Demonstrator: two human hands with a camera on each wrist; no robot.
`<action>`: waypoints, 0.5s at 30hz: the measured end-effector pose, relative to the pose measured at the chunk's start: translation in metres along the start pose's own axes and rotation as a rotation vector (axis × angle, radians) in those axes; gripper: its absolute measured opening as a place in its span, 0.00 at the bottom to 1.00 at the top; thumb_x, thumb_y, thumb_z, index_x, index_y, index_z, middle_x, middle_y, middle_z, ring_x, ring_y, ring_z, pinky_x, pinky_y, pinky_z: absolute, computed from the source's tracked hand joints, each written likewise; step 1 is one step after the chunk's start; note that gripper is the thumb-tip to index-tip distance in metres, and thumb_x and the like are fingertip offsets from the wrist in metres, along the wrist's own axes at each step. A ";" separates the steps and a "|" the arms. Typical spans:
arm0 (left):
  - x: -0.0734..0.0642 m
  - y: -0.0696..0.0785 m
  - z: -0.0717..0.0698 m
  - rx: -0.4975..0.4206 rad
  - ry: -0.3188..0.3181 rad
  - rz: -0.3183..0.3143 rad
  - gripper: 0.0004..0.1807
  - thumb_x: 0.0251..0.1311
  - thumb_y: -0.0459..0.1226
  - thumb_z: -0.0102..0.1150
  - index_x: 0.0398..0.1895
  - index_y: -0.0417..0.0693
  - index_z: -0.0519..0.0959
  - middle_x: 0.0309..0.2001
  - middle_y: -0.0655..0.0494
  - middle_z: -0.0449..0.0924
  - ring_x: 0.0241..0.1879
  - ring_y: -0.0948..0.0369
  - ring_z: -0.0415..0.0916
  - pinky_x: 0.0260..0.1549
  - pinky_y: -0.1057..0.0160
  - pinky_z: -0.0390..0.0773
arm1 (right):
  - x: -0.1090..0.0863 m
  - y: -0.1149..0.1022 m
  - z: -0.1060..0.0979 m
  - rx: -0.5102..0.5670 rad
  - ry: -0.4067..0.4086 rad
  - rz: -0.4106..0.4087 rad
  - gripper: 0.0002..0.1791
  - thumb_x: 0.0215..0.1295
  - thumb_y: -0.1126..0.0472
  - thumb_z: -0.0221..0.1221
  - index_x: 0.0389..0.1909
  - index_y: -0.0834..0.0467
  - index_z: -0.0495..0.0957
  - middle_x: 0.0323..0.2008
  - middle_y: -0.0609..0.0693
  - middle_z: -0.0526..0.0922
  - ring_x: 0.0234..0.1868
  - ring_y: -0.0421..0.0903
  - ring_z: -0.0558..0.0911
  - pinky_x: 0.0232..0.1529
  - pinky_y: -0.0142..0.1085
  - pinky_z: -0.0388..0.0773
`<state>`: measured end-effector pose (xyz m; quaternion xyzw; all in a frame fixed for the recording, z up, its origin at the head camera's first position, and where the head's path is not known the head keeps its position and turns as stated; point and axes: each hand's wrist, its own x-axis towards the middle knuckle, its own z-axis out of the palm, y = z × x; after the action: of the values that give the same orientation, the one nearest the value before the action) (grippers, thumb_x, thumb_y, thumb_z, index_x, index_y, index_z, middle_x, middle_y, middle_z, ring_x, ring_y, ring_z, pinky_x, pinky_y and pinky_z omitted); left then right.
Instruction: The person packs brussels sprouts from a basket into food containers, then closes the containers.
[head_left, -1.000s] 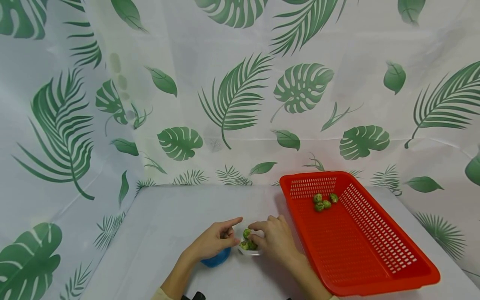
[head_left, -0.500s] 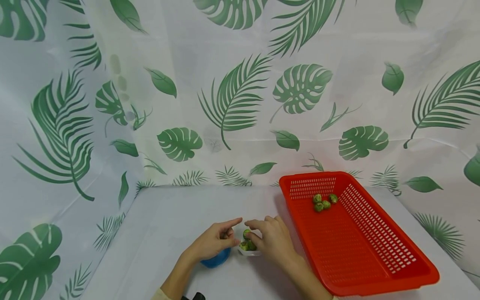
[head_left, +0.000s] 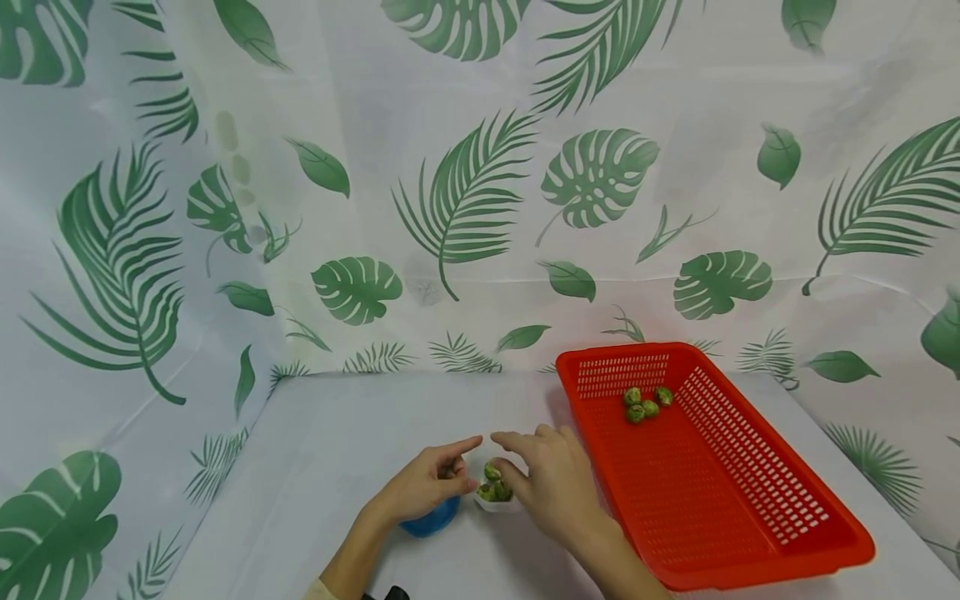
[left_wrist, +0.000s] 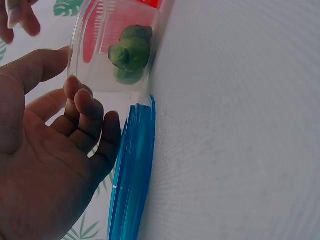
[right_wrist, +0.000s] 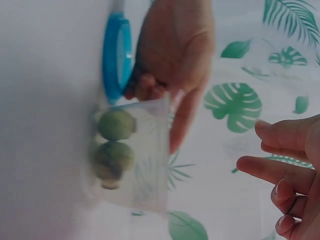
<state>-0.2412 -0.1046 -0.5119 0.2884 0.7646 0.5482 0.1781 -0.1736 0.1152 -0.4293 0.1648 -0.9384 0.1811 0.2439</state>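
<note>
Sprouts [head_left: 492,482] sit in clear cup [head_left: 495,498] on bench between hands; right hand [head_left: 551,483] relaxed, empty, hovering just above; left hand [head_left: 427,483] steadies cup, over blue lid [head_left: 427,521].

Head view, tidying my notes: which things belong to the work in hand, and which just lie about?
In hand:
left hand
right hand
clear container
Brussels sprouts in it
red basket
sprouts in the basket

Lying about:
blue lid
leaf-print backdrop
</note>
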 end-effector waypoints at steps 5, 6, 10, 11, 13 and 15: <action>0.000 0.000 0.001 0.003 0.006 -0.013 0.35 0.72 0.35 0.62 0.80 0.51 0.64 0.33 0.59 0.73 0.27 0.69 0.66 0.31 0.71 0.69 | 0.000 -0.001 -0.013 0.018 0.031 -0.014 0.18 0.53 0.50 0.80 0.45 0.43 0.92 0.22 0.36 0.83 0.23 0.33 0.64 0.33 0.30 0.67; 0.000 0.000 0.001 0.005 0.006 -0.013 0.35 0.72 0.35 0.62 0.80 0.50 0.64 0.33 0.59 0.73 0.27 0.69 0.66 0.31 0.71 0.69 | 0.000 -0.001 -0.015 0.026 0.039 -0.017 0.18 0.52 0.51 0.80 0.46 0.44 0.92 0.23 0.36 0.84 0.23 0.32 0.63 0.33 0.30 0.67; 0.001 0.000 0.001 0.002 0.003 -0.013 0.35 0.72 0.35 0.62 0.80 0.46 0.63 0.33 0.59 0.73 0.28 0.69 0.67 0.31 0.71 0.70 | 0.001 0.001 -0.022 0.057 0.076 -0.029 0.19 0.51 0.53 0.81 0.46 0.45 0.92 0.27 0.38 0.87 0.22 0.30 0.62 0.34 0.31 0.67; 0.001 0.000 0.001 0.003 0.002 -0.012 0.35 0.72 0.35 0.62 0.80 0.45 0.63 0.33 0.59 0.73 0.28 0.69 0.67 0.32 0.71 0.70 | 0.001 0.002 -0.024 0.062 0.084 -0.030 0.19 0.51 0.54 0.81 0.46 0.46 0.92 0.25 0.38 0.86 0.22 0.30 0.63 0.34 0.31 0.67; 0.001 0.001 0.001 0.002 0.001 -0.009 0.35 0.72 0.35 0.62 0.80 0.44 0.63 0.33 0.59 0.73 0.28 0.69 0.67 0.31 0.71 0.70 | 0.002 0.004 -0.028 0.066 0.098 -0.032 0.19 0.52 0.54 0.81 0.47 0.46 0.91 0.27 0.39 0.87 0.23 0.31 0.64 0.35 0.31 0.67; 0.001 0.001 0.001 0.001 0.000 -0.008 0.35 0.72 0.34 0.62 0.80 0.44 0.63 0.33 0.59 0.73 0.28 0.69 0.67 0.31 0.71 0.70 | 0.002 0.006 -0.033 0.073 0.106 -0.030 0.19 0.52 0.54 0.80 0.47 0.47 0.91 0.29 0.39 0.88 0.24 0.31 0.66 0.35 0.32 0.68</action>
<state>-0.2411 -0.1034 -0.5113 0.2855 0.7658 0.5472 0.1804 -0.1649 0.1335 -0.4031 0.1776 -0.9144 0.2199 0.2898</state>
